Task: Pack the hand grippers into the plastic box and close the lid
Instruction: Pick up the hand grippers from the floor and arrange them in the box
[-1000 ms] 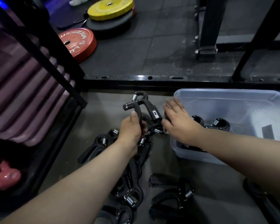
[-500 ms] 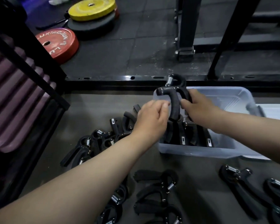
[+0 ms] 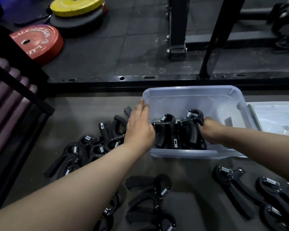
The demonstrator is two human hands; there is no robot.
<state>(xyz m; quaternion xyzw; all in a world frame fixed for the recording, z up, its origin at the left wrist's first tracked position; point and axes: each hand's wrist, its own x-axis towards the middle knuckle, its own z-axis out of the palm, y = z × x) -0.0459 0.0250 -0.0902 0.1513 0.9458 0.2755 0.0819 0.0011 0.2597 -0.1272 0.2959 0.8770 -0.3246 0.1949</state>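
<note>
1 hand gripper (image 3: 191,125) now sits in the box (image 3: 190,88).

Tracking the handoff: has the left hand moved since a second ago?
Yes. The left hand moved rightward, from above the loose hand grippers to the plastic box, at its left wall, and now holds nothing.

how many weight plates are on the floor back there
3: a yellow plate stacked on a black plate at the top left, and a red plate lying nearer, to their left. A red edge beside the yellow one may be a fourth.
</note>
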